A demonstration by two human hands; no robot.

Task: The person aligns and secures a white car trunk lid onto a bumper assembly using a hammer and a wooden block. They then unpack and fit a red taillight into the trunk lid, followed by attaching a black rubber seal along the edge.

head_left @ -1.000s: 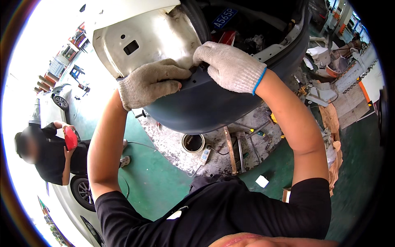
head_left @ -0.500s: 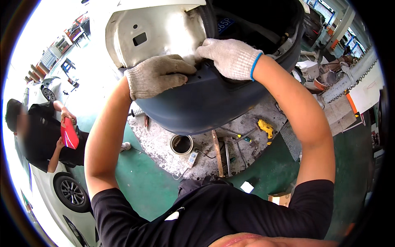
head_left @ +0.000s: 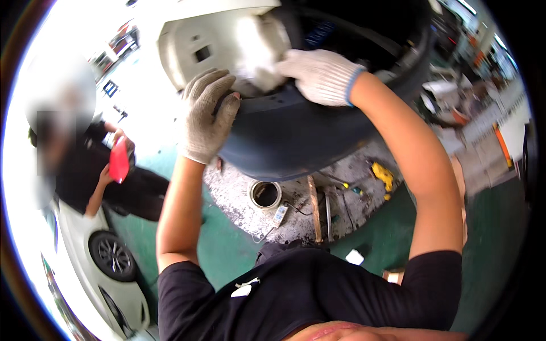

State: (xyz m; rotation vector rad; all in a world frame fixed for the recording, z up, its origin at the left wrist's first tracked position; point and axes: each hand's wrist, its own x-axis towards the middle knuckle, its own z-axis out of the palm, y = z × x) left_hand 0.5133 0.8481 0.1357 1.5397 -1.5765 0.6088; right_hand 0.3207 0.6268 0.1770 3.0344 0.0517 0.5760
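Observation:
A dark grey-blue bumper (head_left: 296,133) curves across in front of me, below a bare whitish body panel (head_left: 182,59) of a car. My left hand (head_left: 206,116), in a knitted work glove, is raised at the bumper's left upper edge. Its fingers are bent, the thumb stands apart from them, and nothing shows between. My right hand (head_left: 325,78), gloved with a blue cuff, is at the bumper's upper edge, where it meets the panel. Its fingers are closed and point left; what they hold, if anything, is hidden and blurred.
Under the bumper, a paint-stained round surface (head_left: 233,196) bears an open can (head_left: 265,195), a wooden stick (head_left: 314,210) and a yellow power tool (head_left: 383,175). At left, another person (head_left: 85,170) holds a red piece (head_left: 119,160) beside a light-coloured car (head_left: 85,256). Clutter (head_left: 449,105) lies at right.
My left hand has turned upward and moved left, off the bumper's top near my right hand. My right hand stays at the bumper edge. The whole view has shifted slightly.

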